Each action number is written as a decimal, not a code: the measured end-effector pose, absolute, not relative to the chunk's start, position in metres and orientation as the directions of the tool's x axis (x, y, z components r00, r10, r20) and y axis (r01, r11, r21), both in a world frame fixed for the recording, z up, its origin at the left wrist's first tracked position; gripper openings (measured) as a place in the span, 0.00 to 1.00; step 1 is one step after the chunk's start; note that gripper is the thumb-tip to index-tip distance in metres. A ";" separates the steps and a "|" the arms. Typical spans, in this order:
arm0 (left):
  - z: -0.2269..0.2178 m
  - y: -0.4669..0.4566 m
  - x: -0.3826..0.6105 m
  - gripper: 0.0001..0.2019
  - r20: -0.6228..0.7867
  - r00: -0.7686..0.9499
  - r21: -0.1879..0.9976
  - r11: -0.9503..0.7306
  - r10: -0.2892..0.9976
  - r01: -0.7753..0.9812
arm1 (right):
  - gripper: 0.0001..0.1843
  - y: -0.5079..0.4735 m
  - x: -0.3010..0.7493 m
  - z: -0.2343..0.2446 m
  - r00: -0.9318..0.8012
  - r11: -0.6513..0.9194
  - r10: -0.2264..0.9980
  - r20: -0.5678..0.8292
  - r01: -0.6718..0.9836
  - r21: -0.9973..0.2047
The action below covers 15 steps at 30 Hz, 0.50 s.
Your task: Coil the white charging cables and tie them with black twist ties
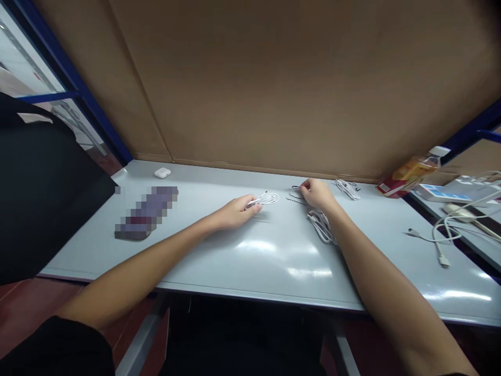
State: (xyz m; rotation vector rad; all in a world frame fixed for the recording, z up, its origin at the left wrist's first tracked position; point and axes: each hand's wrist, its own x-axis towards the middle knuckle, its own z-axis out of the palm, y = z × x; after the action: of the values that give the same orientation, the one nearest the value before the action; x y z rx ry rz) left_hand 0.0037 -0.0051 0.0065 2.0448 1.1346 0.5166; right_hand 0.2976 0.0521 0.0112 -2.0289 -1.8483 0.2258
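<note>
White coiled cable [269, 199] sits gripped in our left hand [238, 211] above the counter [227, 271]; a slack hold could let its loops spring open. Our right hand [315, 194] is at a black tie [295, 187], pinching or not we cannot tell; its wrist could nudge the bundle [321, 228] alongside. We count three coiled cables, three ties, one bottle [407, 175].

A brown panel [274, 94] backs the glossy grey table [235, 271], above reddish floor tiles [23, 303].
</note>
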 end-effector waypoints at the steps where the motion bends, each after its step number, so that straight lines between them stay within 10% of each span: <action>1: 0.007 -0.005 0.004 0.18 -0.005 0.529 0.758 -0.342 0.849 0.556 | 0.10 0.052 0.298 0.013 0.135 -0.056 0.977 0.162 0.907 -0.417; 7: 0.010 -0.007 0.006 0.18 -0.019 0.517 0.767 -0.319 0.856 0.556 | 0.11 0.031 0.268 0.030 0.133 0.180 0.927 0.350 0.662 -0.727; 15: 0.003 -0.015 0.010 0.17 0.062 0.550 0.714 -0.422 0.833 0.559 | 0.11 -0.011 0.197 0.019 -0.265 0.525 0.811 0.522 0.723 -0.449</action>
State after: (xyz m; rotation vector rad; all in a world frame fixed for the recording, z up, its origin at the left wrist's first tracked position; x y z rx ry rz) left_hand 0.0100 -0.0151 0.0025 2.1387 1.1145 0.5464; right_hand 0.1966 -0.0111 0.0193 -1.2431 -2.0383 0.1543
